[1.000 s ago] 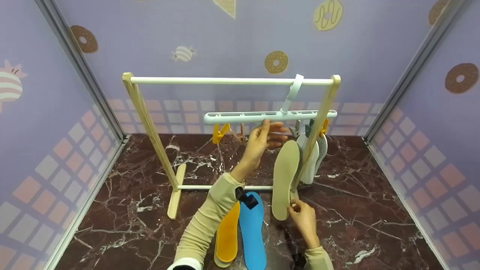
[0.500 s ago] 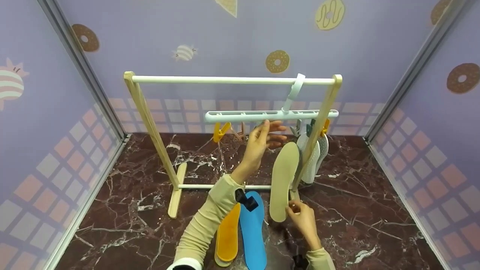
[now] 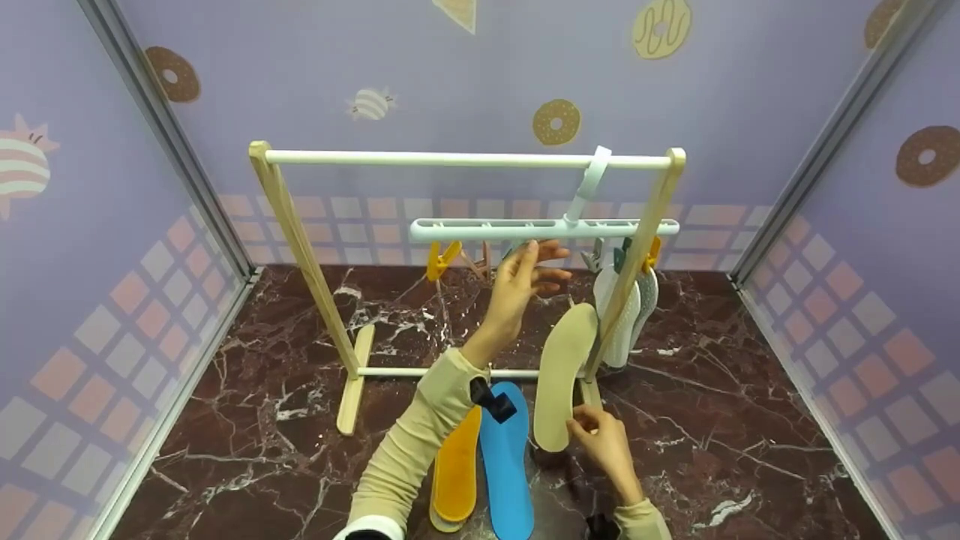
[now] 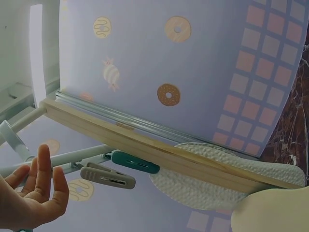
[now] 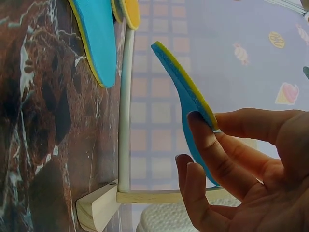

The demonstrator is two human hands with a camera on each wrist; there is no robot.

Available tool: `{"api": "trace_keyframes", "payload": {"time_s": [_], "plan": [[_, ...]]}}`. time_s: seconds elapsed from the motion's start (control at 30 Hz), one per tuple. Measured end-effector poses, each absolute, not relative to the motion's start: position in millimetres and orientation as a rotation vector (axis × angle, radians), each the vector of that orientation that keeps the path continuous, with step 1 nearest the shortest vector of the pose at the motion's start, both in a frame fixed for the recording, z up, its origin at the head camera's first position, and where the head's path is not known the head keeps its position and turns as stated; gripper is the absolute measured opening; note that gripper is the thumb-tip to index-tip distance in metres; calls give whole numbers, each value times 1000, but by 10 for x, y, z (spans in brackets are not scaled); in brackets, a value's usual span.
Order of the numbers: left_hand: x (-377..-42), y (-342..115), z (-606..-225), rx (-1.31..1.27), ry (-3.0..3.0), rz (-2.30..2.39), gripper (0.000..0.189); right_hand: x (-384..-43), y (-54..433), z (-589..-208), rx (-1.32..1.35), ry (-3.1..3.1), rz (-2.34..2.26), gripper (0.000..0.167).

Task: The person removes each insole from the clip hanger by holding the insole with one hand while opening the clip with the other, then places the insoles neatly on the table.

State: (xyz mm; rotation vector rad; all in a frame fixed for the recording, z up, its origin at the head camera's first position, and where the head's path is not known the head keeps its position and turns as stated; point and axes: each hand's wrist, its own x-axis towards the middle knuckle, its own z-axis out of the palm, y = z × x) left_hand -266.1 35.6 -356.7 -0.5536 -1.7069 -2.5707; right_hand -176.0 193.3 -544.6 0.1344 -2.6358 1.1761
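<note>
My right hand (image 3: 604, 442) pinches an insole (image 3: 559, 382) by its lower right edge. The insole stands tilted, pale beige in the head view; the right wrist view shows its blue face (image 5: 186, 113) and yellow edge. My left hand (image 3: 514, 289) is just under the bar of a white clip hanger (image 3: 480, 229). Its thumb and a finger seem to pinch a teal clip (image 3: 513, 247), mostly hidden by the hand, while other fingers stick out to the right. Beside them hangs a grey clip (image 4: 107, 175). White textured insoles (image 3: 617, 315) hang from a dark green clip (image 4: 134, 162) and an orange one.
The hanger hooks over a wooden rack's top rail (image 3: 420, 158); a rack post (image 3: 637, 255) stands right of the held insole. Yellow (image 3: 456, 472) and blue (image 3: 510, 465) insoles lie on the marbled table (image 3: 247, 465). An orange clip (image 3: 442, 260) and a pinkish one hang further left.
The held insole has come down and slightly left, its top leaning more to the right, together with my right hand. My left hand has stayed at the hanger bar.
</note>
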Motion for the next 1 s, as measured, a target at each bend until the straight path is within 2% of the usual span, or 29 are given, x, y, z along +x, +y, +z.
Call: {"api": "trace_keyframes", "payload": {"time_s": [1.0], "plan": [[-2706, 341, -3584, -549, -1684, -2559, 35, -1662, 1868, -5302, 285, -2660, 1339, 4]]}}
